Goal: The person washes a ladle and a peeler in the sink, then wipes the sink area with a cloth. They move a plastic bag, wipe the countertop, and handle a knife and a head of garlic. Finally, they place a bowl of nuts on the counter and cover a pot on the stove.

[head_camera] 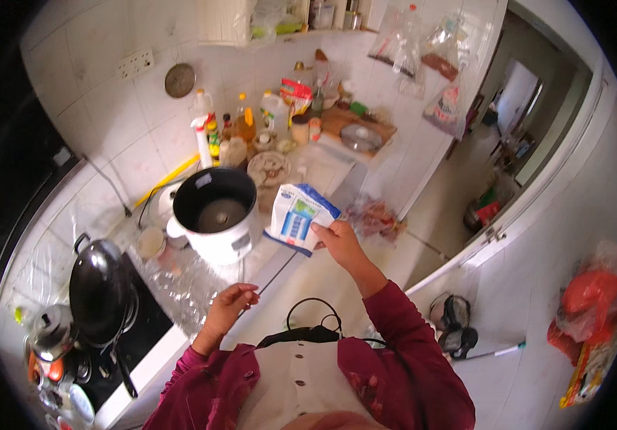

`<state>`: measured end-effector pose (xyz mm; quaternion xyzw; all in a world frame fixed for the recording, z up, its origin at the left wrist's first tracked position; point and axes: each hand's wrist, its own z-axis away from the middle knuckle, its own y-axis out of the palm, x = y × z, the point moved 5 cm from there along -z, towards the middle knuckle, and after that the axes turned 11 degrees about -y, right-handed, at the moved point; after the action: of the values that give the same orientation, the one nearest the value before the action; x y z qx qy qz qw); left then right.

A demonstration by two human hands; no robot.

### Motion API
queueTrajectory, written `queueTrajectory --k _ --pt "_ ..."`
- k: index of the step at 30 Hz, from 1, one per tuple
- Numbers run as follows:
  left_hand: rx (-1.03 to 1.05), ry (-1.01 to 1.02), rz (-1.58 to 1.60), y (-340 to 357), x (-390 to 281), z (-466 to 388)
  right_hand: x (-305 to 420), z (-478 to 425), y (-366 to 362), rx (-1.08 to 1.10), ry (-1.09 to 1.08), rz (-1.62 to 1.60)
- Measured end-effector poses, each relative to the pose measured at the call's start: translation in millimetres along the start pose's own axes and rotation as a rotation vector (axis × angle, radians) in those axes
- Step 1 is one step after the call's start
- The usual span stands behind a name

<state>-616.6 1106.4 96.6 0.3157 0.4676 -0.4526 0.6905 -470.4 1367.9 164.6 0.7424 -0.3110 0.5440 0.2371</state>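
Note:
My right hand (339, 239) grips the lower right edge of a white and blue printed packet (298, 217), thumb on its front. The packet bears writing and hangs just right of a white rice cooker (222, 244). No lid covers the cooker; its dark inner pot (214, 199) shows a round fitting at the bottom. My left hand (229, 310) hovers in front of the counter edge with bent, parted fingers and nothing in it. Crumpled clear plastic wrap (179, 293) lies on the counter near that hand.
A black wok (101, 293) leans over the stove (147, 338) at left, near a steel pot (53, 333). Behind the cooker stand a spray bottle (202, 142) and several condiment bottles. A glass lid (361, 137) rests on a wooden board (335, 121). A doorway opens at right.

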Motion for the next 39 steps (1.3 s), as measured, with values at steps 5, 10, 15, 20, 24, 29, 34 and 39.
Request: queueTrajectory --k 5,10,15,20,24,29,34,39 --pt "0.152 0.263 -0.018 48.4 -83.9 -95.7 42.9 -106.1 -56.6 -0.231 -0.057 -0.156" --pt "0.186 0.305 -0.091 74.5 -138.5 -161.4 36.7 -205.3 -119.0 0.034 0.003 0.138" --pt "0.037 0.198 -0.046 65.9 -141.0 -219.5 29.1 -338.1 -193.7 -0.015 -0.103 0.154" --pt "-0.257 0.115 0.157 77.7 -142.7 -272.5 52.8 -495.1 -266.5 -0.018 -0.259 0.174" --pt "-0.495 0.019 0.248 112.2 -151.8 -310.1 82.4 -636.3 -302.3 -0.009 -0.482 0.226" --pt "-0.656 -0.038 0.188 169.4 -193.8 -332.7 135.9 -753.4 -296.2 0.014 -0.646 0.48" --pt "-0.83 -0.077 0.273 202.5 -201.6 -337.2 150.2 -821.7 -264.7 0.015 -0.662 0.497" --pt "-0.94 -0.047 0.268 222.8 -201.9 -342.2 142.0 -853.9 -215.7 -0.054 -0.832 0.861"
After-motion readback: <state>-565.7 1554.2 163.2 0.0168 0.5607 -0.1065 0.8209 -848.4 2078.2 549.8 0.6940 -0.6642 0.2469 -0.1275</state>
